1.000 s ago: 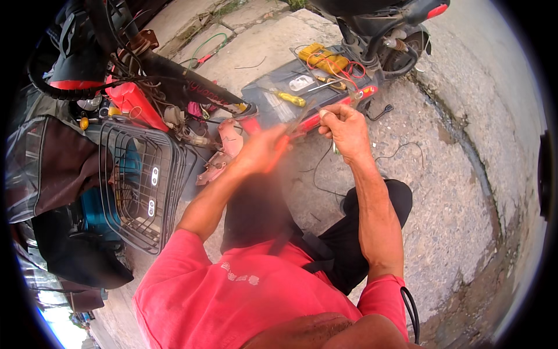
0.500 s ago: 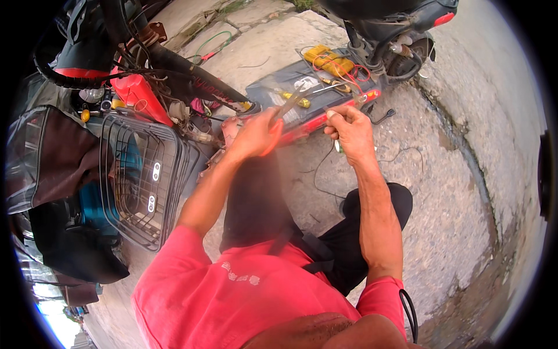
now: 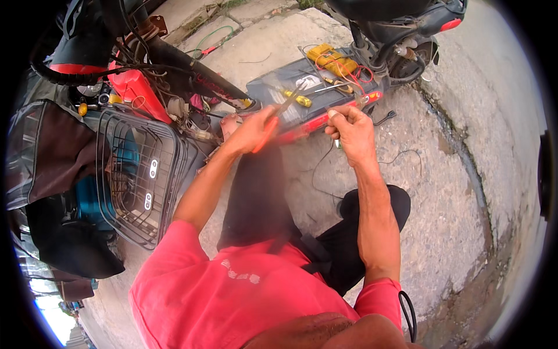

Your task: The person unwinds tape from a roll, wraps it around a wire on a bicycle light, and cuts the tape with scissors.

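Observation:
My left hand [image 3: 251, 132] is closed around a pair of orange-handled scissors [image 3: 268, 132]. Their metal blades point up and to the right, over the grey footboard [image 3: 266, 87] of an electric scooter. My right hand [image 3: 354, 132] is raised just right of the blades, thumb and forefinger pinched together. Whatever sits in that pinch is too small to make out. A small green and white piece [image 3: 337, 143] shows below its fingers. Ahead of both hands, a yellow-handled screwdriver [image 3: 298, 98] lies on the footboard.
A yellow multimeter [image 3: 330, 60] with red leads rests on the footboard. At left stand a wire basket [image 3: 131, 174] and the scooter's front, with exposed wiring and a red panel [image 3: 135, 87]. A thin black cable [image 3: 317, 177] lies on the concrete. A crack [image 3: 465, 151] runs along the right.
The scissors have turned slightly in my left hand, their orange handle shifting. My right hand keeps its pinch in nearly the same place. The view has shifted a little.

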`<state>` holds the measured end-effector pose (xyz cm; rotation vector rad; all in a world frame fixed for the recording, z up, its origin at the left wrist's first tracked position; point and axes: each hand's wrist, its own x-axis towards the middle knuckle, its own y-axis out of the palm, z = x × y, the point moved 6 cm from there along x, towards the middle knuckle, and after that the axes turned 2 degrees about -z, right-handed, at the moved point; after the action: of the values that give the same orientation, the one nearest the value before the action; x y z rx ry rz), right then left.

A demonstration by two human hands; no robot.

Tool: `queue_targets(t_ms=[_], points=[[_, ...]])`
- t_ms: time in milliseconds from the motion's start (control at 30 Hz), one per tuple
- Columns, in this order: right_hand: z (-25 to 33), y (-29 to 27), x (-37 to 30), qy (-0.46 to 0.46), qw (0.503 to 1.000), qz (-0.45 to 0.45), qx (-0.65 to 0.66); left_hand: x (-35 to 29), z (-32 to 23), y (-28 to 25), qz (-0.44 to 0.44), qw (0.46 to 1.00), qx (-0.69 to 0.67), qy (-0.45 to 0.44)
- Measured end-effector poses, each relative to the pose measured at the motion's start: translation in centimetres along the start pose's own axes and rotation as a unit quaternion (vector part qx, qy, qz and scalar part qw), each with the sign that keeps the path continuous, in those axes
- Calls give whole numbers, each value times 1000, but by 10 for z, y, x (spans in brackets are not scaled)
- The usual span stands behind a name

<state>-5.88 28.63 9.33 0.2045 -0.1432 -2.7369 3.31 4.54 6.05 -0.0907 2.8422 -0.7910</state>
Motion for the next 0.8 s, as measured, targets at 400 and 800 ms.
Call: queue_targets(t_ms=[400, 800], points=[[-4, 12, -2, -10, 1000, 23, -9, -25, -54, 19, 10, 981, 110, 160], [-1, 12, -4, -10, 998, 35, -42, -31, -73, 20, 46, 993, 80, 71]])
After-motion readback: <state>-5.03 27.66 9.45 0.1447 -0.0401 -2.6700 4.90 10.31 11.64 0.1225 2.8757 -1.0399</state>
